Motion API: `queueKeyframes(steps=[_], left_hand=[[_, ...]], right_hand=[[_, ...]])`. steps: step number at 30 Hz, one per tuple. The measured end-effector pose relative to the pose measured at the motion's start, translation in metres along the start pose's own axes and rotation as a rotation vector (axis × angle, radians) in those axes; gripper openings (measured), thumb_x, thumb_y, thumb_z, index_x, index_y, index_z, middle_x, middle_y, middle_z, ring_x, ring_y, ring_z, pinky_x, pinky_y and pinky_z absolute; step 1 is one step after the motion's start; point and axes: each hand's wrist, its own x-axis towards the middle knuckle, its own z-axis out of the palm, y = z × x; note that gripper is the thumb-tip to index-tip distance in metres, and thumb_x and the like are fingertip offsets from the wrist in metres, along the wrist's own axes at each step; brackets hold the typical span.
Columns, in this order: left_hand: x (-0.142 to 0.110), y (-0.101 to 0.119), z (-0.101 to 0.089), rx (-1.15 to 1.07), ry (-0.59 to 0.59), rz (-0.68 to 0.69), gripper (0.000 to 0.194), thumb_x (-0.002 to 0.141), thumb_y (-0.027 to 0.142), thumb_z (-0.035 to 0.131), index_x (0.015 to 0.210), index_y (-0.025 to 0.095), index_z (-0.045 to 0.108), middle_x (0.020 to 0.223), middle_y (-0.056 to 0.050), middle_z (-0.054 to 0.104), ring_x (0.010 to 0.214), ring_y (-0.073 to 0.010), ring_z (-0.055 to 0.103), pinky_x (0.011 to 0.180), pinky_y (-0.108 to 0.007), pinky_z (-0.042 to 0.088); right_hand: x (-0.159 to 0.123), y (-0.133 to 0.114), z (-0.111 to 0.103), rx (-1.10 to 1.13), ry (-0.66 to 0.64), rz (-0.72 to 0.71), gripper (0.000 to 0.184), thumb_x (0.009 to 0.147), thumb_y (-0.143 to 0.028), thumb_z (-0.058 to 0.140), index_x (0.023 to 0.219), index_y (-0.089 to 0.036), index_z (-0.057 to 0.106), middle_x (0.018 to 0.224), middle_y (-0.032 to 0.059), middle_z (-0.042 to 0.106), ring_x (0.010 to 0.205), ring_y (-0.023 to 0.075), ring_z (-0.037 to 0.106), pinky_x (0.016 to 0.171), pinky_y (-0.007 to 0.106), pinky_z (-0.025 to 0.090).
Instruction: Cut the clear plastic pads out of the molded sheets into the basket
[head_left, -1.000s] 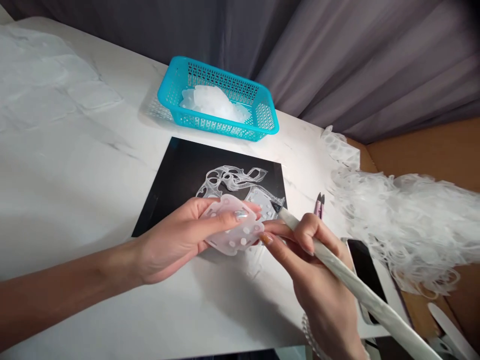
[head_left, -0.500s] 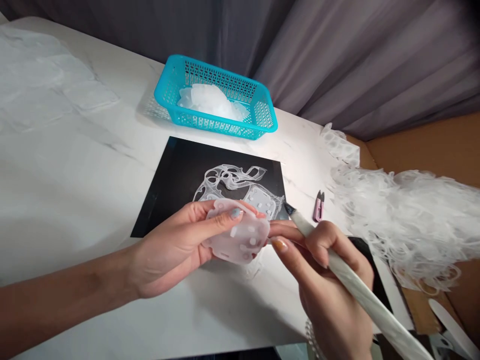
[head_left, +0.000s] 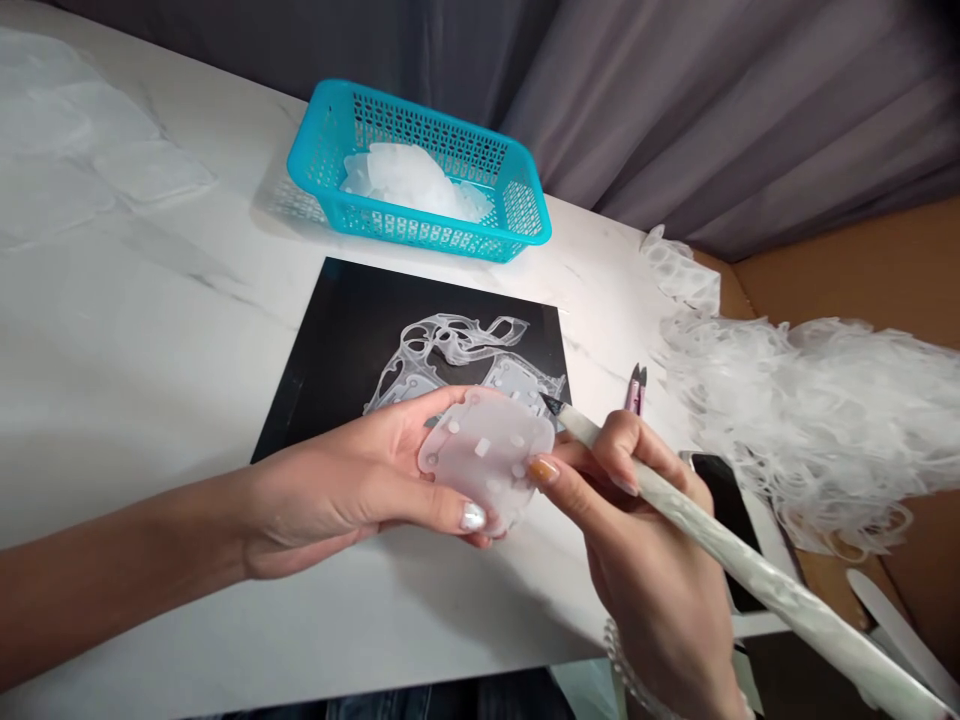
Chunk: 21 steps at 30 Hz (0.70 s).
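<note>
My left hand (head_left: 375, 495) grips a small stack of translucent, frosted plastic pieces (head_left: 491, 450) with rounded corners, small raised pads and notched edges. Its thumb presses on the lower near edge. My right hand (head_left: 645, 540) pinches the right edge of the same piece between thumb and fingers. A long white-handled, knife-like tool (head_left: 701, 535) with a dark pointed tip lies across that hand, held under the curled index finger. The tip points up and left, over the black mat (head_left: 315, 350). On the mat lie clear plastic pieces in a thin cut-out frame (head_left: 442, 340), partly hidden by my hands.
A blue perforated basket (head_left: 420, 235) holding white plastic pieces stands behind the mat. Pink thread snips (head_left: 637, 390) lie to the right. A big heap of plastic offcuts (head_left: 810, 430) fills the right side, beside a dark-screened phone (head_left: 724, 510). Flat translucent sheets (head_left: 97, 150) lie at left.
The plastic piece has turned to show its face more flatly. My left thumb has slid from its top to its lower edge. My right thumb now rests on its right edge.
</note>
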Motion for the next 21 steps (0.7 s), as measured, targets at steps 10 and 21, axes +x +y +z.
queueKeyframes(steps=[10,21], left_hand=[[0.003,0.001,-0.005,0.187,0.103,0.087,0.06,0.082,0.013,0.072,0.134,0.026,0.046,0.101,0.0,0.072,0.089,-0.0118,0.069,0.086,-0.025,0.051],[-0.001,-0.001,-0.004,0.874,0.226,0.13,0.008,0.089,0.023,0.056,0.084,0.021,0.061,0.081,0.004,0.065,0.087,-0.0172,0.068,0.075,-0.024,0.05]], right_hand=[[-0.003,-0.001,-0.003,-0.144,0.048,-0.096,0.049,0.08,-0.028,0.08,0.065,-0.023,0.033,0.063,-0.0043,0.066,0.058,0.0123,0.057,0.051,0.024,0.04],[0.013,0.006,-0.009,-0.075,0.027,-0.123,0.047,0.079,-0.026,0.081,0.067,-0.025,0.035,0.085,0.0009,0.077,0.077,0.0203,0.072,0.065,0.032,0.054]])
